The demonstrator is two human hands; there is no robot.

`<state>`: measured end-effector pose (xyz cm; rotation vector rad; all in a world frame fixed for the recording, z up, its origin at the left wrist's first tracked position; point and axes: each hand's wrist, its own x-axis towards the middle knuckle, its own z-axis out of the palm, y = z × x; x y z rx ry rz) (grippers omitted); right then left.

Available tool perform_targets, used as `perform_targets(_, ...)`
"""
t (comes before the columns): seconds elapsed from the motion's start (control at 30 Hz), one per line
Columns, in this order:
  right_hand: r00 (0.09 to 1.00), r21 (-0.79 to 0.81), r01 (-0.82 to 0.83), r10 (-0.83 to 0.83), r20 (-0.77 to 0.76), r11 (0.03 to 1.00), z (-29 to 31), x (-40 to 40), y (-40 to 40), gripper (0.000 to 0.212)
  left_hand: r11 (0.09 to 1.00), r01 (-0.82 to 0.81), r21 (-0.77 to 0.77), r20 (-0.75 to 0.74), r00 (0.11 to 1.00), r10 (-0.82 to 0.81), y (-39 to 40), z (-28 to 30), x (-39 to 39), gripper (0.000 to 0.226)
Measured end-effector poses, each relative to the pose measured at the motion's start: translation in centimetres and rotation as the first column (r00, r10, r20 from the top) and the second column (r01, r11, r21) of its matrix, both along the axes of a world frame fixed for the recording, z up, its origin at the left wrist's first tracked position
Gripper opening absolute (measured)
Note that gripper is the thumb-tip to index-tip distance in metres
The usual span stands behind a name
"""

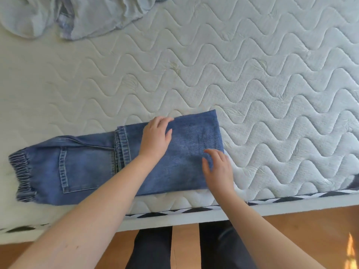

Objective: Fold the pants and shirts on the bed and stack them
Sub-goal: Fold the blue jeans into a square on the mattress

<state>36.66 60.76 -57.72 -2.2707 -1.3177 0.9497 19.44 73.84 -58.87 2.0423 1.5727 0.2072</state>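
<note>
Jeans lie near the bottom edge of the bed, a bit left of the middle of the frame. The legs are folded over to the left, so the cuffs sit on top by the back pocket. The stretchy waist is at the far left. The left hand lies flat on the folded part, fingers straight, holding nothing. The right hand is at the fold's right edge, fingers loose and spread, touching the cloth. A pale blue pile sits in the upper left of the frame.
</note>
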Motion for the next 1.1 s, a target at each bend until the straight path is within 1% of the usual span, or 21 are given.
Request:
perform_targets(0.07,0.996,0.013,-0.081,0.081,-0.031,0.997,0.1,-2.2,1.5,0.032,0.988,-0.144,0.052,-0.019,0.989,0.145,-2.1,0.6,-4.2,0.033)
perform_targets(0.13,0.979,0.018,-0.193,0.194,-0.062,0.981,0.1,-4.4,3.1,0.036,0.942,-0.335,0.026,-0.045,0.941,0.336,-4.7,1.0,-7.9,0.034)
perform_targets(0.2,0.945,0.027,-0.317,0.318,-0.076,0.948,0.1,-6.8,4.6,0.041,0.847,-0.528,-0.058,-0.108,0.847,0.521,-7.5,1.2,-10.9,0.039)
perform_targets(0.23,0.923,0.027,-0.376,0.377,-0.081,0.926,0.1,-8.1,5.4,0.042,0.792,-0.603,-0.092,-0.145,0.795,0.588,-8.7,1.1,-12.1,0.043)
perform_targets(0.3,0.874,0.022,-0.478,0.478,-0.087,0.878,0.0,-10.8,6.8,0.046,0.696,-0.701,-0.156,-0.196,0.712,0.674,-10.8,0.8,-13.8,0.051)
perform_targets(0.37,0.829,0.014,-0.555,0.554,-0.080,0.832,-0.1,-13.2,8.2,0.049,0.631,-0.732,-0.257,-0.239,0.681,0.693,-11.7,0.3,-14.7,0.060)
perform_targets(0.4,0.808,0.012,-0.587,0.587,-0.061,0.809,-0.3,-14.3,9.0,0.051,0.623,-0.719,-0.307,-0.254,0.693,0.675,-11.8,0.1,-14.9,0.060)
perform_targets(0.43,0.786,0.013,-0.618,0.618,-0.031,0.786,-0.5,-15.4,9.7,0.052,0.634,-0.692,-0.346,-0.265,0.720,0.641,-12.0,-0.1,-15.1,0.057)
perform_targets(0.5,0.748,0.015,-0.664,0.663,0.035,0.748,-0.9,-16.5,11.2,0.053,0.673,-0.625,-0.395,-0.270,0.779,0.565,-12.1,-0.3,-14.4,0.043)
perform_targets(0.57,0.700,-0.008,-0.712,0.710,0.083,0.703,-1.4,-18.1,11.7,0.054,0.654,-0.612,-0.445,-0.244,0.786,0.569,-12.6,-0.6,-14.2,0.034)
perform_targets(0.67,0.620,-0.113,-0.764,0.771,0.143,0.635,-2.4,-19.6,11.1,0.057,0.627,-0.623,-0.467,-0.220,0.769,0.600,-13.2,-0.8,-14.3,0.032)
perform_targets(0.77,0.524,-0.250,-0.796,0.834,0.171,0.551,-3.6,-19.8,10.7,0.067,0.631,-0.616,-0.472,-0.158,0.763,0.627,-13.3,-0.6,-15.1,0.031)
perform_targets(0.83,0.502,-0.280,-0.794,0.842,0.199,0.539,-4.1,-20.0,10.9,0.069,0.650,-0.627,-0.429,-0.079,0.743,0.665,-13.3,-0.2,-16.4,0.027)
perform_targets(0.9,0.521,-0.255,-0.777,0.816,0.252,0.575,-4.1,-20.5,10.7,0.069,0.688,-0.657,-0.308,0.006,0.722,0.692,-13.4,0.3,-18.8,0.021)
perform_targets(0.97,0.556,-0.198,-0.755,0.770,0.312,0.625,-3.9,-21.1,9.7,0.070,0.713,-0.682,-0.163,0.062,0.714,0.698,-13.5,0.5,-22.0,0.015)
perform_targets(1.03,0.568,-0.188,-0.746,0.758,0.320,0.639,-3.8,-21.5,8.2,0.071,0.711,-0.703,-0.024,0.062,0.709,0.703,-13.4,0.7,-25.5,0.011)
perform_targets(1.1,0.550,-0.245,-0.750,0.785,0.286,0.615,-4.1,-21.9,7.1,0.073,0.693,-0.708,0.137,0.017,0.701,0.713,-13.2,0.8,-29.0,0.015)
